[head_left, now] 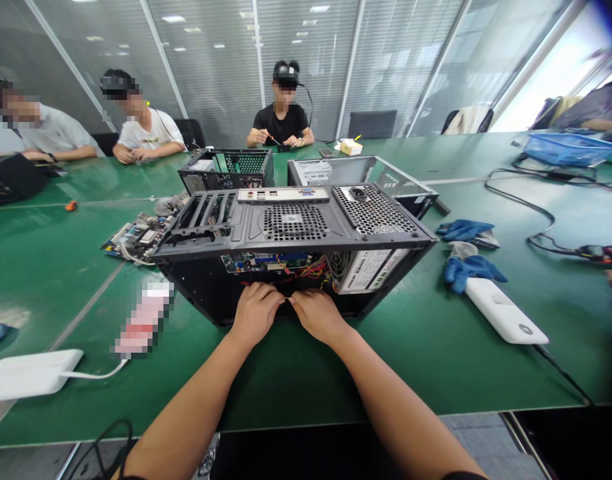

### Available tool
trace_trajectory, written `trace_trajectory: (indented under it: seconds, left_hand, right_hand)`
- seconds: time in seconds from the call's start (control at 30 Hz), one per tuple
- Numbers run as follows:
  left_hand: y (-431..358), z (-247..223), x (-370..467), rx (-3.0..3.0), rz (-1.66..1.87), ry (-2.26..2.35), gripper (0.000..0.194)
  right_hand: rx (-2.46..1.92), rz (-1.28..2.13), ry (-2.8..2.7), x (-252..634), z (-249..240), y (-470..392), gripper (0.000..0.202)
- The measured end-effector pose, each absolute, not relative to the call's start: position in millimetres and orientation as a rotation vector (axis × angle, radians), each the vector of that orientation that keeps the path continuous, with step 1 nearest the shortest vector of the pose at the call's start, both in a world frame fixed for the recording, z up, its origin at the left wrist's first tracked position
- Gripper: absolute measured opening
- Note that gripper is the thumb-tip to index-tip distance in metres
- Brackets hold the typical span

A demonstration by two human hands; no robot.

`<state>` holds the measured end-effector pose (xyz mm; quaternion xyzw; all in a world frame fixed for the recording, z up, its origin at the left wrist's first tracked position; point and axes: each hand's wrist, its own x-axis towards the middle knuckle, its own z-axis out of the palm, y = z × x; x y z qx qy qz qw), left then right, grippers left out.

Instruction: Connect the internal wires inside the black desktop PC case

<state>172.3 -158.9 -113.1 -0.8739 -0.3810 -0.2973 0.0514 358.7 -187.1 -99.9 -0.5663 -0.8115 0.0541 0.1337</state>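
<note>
A black computer case lies in front of me with its back panel facing up and its near side open. My left hand and my right hand meet at that open side, fingers pinched and fingertips nearly touching. Between them shows a tiny yellowish bit, too small to name; it may be part of a wire. Inside, just above my hands, are red and yellow wires and a blue motherboard. To the right sits a power supply with a white label. The deeper inside is dark.
More opened cases stand behind mine. A loose circuit board lies left; blue gloves and a white power bank lie right. Another white power bank is cabled to a phone. Several people sit around the green table.
</note>
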Motion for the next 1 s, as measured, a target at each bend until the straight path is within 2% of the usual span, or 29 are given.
trace_trajectory:
  seconds: [1.0]
  left_hand:
    - [-158.8,-114.6,173.7,-2.619,-0.853,-1.083,0.017]
  right_hand:
    - [-1.703,0.244,-2.406,358.4,-95.0,-188.7,0.032]
